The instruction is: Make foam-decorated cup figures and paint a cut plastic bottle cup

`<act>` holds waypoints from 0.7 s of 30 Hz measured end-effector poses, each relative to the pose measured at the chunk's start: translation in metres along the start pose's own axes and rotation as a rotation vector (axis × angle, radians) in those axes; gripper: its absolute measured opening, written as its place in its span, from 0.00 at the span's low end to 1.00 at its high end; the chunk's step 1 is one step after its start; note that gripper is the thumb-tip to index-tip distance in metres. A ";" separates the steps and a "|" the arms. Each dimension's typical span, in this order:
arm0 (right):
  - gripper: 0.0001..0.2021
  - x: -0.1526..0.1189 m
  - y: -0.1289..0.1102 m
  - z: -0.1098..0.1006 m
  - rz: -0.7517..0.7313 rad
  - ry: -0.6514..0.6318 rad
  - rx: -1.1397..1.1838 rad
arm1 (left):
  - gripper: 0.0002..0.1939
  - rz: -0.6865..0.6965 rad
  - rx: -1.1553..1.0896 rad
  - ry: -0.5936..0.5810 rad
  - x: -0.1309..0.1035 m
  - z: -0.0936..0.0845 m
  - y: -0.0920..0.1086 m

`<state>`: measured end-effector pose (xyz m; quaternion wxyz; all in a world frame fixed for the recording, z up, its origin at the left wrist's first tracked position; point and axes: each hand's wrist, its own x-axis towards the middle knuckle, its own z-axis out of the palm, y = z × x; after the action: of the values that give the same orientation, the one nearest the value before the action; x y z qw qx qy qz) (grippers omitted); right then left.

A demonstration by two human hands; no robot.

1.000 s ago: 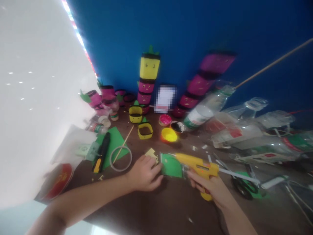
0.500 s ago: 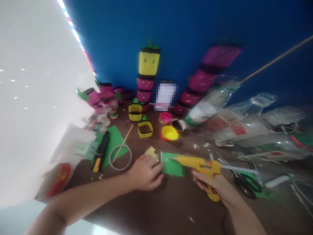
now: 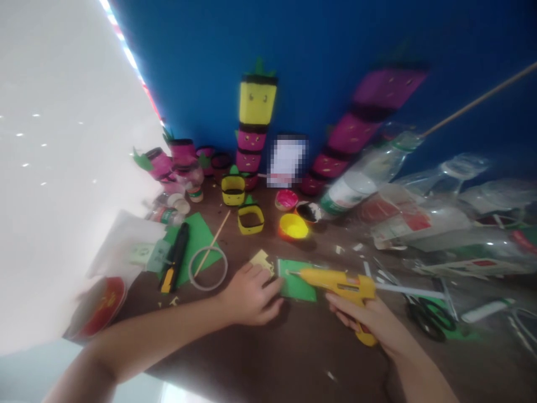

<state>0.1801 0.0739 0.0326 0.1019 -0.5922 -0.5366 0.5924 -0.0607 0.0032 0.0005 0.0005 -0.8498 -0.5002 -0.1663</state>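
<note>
My right hand is wrapped round the grip of a yellow glue gun. Out of its back end sticks a pale glue stick. The nozzle points left, just over a small rectangular green sheet lying on the table. A pale dab shows by the tip; whether nozzle and sheet touch, I cannot tell. My left hand rests on the table with bent fingers, its fingertips at the sheet's left edge. Beyond those fingers lies a cut scrap of yellow paper, partly covered by the hand.
Left stand a tape ring, a wooden stick and a black-and-yellow cutter. Paint cups and yellow pots sit behind. Plastic bottles crowd the right, near scissors. Painted towers lean along the blue wall.
The glue gun has shifted slightly left, its nozzle a little further over the green sheet. My left hand stays in place. The whole view has shifted slightly.
</note>
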 end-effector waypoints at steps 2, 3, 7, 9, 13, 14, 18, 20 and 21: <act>0.20 -0.004 -0.005 0.003 -0.016 0.015 -0.048 | 0.20 -0.005 0.005 -0.004 0.000 0.000 0.000; 0.20 -0.006 -0.007 0.004 -0.026 0.025 -0.071 | 0.21 -0.005 0.005 -0.005 0.000 0.000 0.000; 0.18 -0.014 -0.013 0.009 -0.065 0.110 -0.169 | 0.22 -0.008 0.004 -0.013 0.000 0.000 0.001; 0.15 -0.017 -0.016 0.010 -0.096 0.170 -0.232 | 0.23 -0.021 0.002 -0.022 -0.001 0.000 0.001; 0.11 -0.019 -0.023 0.009 -0.198 0.241 -0.367 | 0.25 -0.037 -0.007 -0.042 -0.001 0.001 0.001; 0.11 -0.019 -0.025 0.009 -0.220 0.248 -0.396 | 0.25 -0.038 -0.008 -0.048 0.000 0.001 0.001; 0.14 -0.022 -0.034 0.008 -0.186 0.248 -0.482 | 0.27 -0.043 -0.008 -0.069 0.000 0.000 0.001; 0.16 -0.024 -0.037 0.009 -0.163 0.230 -0.503 | 0.27 -0.041 -0.008 -0.072 0.000 -0.001 0.001; 0.16 -0.024 -0.038 0.009 -0.166 0.222 -0.508 | 0.27 -0.038 -0.007 -0.072 0.000 -0.001 0.001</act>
<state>0.1598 0.0664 0.0728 0.0565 -0.6142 -0.7000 0.3600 -0.0598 0.0029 0.0016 -0.0239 -0.8455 -0.5155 -0.1372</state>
